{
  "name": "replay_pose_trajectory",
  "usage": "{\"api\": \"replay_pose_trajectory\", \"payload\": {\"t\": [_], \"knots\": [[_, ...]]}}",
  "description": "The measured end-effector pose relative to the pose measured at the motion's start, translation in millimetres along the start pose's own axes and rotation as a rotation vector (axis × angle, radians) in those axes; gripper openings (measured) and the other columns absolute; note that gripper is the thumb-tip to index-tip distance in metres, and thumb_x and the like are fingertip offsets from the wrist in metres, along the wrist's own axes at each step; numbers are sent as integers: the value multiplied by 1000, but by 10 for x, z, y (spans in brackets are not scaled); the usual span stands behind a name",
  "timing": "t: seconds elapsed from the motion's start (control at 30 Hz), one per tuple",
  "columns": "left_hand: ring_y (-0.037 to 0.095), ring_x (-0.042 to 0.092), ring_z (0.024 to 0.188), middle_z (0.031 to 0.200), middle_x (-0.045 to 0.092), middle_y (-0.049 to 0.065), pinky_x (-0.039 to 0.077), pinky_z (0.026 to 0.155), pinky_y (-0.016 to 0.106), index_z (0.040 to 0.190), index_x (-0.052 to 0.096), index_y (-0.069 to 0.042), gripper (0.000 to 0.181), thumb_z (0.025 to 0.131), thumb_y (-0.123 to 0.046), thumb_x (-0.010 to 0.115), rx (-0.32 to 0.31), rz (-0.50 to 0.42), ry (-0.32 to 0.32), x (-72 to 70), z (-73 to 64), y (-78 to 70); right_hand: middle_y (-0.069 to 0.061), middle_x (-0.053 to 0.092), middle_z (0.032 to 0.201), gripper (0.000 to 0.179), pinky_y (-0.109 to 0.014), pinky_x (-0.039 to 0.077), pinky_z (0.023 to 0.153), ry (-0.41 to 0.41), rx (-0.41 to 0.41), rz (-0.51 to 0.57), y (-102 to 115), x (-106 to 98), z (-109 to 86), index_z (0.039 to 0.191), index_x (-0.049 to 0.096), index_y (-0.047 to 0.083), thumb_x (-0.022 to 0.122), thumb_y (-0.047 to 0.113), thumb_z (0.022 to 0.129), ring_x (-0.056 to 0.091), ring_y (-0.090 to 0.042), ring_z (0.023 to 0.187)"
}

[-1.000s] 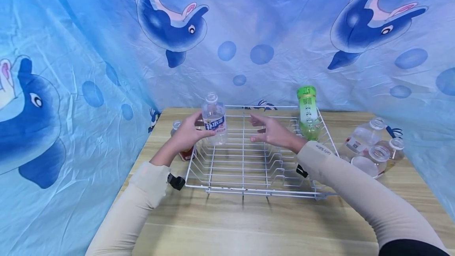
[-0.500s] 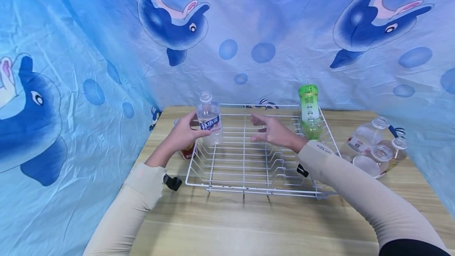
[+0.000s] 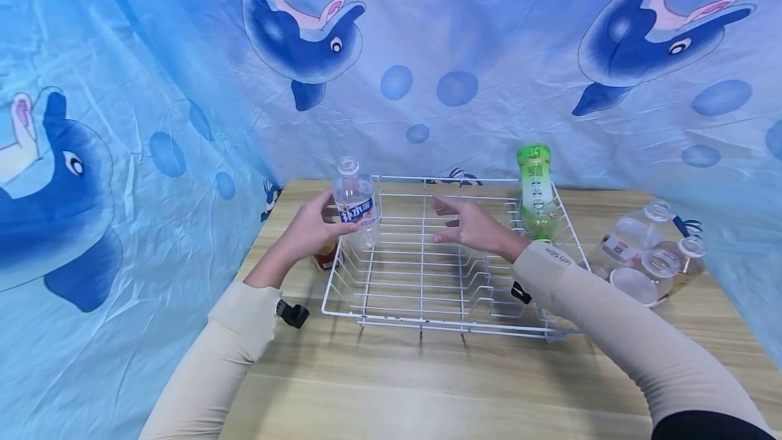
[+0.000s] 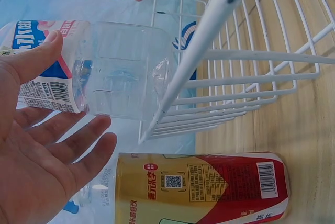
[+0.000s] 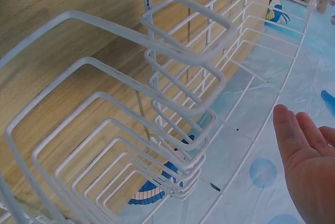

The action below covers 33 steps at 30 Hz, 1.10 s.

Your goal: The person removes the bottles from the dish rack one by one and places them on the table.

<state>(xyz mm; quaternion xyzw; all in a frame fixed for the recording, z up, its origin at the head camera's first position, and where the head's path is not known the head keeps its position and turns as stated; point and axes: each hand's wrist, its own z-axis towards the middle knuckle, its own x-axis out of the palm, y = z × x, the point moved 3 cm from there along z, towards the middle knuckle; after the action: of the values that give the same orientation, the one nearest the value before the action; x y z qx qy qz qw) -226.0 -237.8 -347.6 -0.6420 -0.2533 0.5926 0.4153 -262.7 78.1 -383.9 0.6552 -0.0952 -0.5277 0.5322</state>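
Observation:
My left hand (image 3: 308,229) holds a clear plastic bottle (image 3: 356,206) with a blue, white and pink label upright at the left side of the white wire rack (image 3: 421,321). The left wrist view shows the thumb on the label of the bottle (image 4: 125,69) and the fingers around its far side; the bottle's base is by the rack's rim wire (image 4: 191,64). Over the rack, my right hand (image 3: 473,226) hovers with fingers extended, holding nothing. A green bottle (image 3: 537,192) stands cap-end down at the rack's right side, beyond the right wrist.
A gold and red can (image 4: 204,187) stands left of the rack, partly behind the left hand. Several clear bottles (image 3: 638,233) and a round container (image 3: 633,285) crowd the wooden table's right side. A blue dolphin-print cloth (image 3: 421,39) walls the back and left.
My left hand has carried the clear bottle leftward, from over the rack's interior to its left edge. The right hand stays nearly still. The head view shifts slightly.

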Motion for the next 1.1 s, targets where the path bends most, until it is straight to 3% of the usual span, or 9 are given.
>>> {"api": "replay_pose_trajectory", "payload": {"t": [0.23,0.67,0.8,1.1], "knots": [[33,62,117,135,59,13,56,93,46,153,41,-14,79,87,-28,82,10,-7,-4,-27,-63,27,-21,47,150,90,-53,44,108,-7,12,-30,23,-8,-17,157,32,6,83,22,85,48,-37,135],[34,64,113,128,64,16,58,88,46,148,46,-11,76,84,-27,84,14,8,-58,-169,-321,33,-21,27,162,93,-61,19,119,-52,75,-305,-2,-236,-185,160,26,9,71,50,90,24,-41,148],[34,65,110,125,66,16,58,87,46,147,47,-9,74,84,-27,84,15,31,-72,-218,-395,54,-22,25,162,94,-60,18,120,-77,79,-320,-45,-310,-233,159,27,6,71,53,90,21,-43,149],[33,65,109,127,63,15,58,87,44,146,48,-12,73,85,-32,83,43,18,-88,-286,-542,68,-24,26,161,91,-66,20,117,-89,112,-380,-115,-417,-323,160,28,11,67,56,91,25,-46,146]]}}
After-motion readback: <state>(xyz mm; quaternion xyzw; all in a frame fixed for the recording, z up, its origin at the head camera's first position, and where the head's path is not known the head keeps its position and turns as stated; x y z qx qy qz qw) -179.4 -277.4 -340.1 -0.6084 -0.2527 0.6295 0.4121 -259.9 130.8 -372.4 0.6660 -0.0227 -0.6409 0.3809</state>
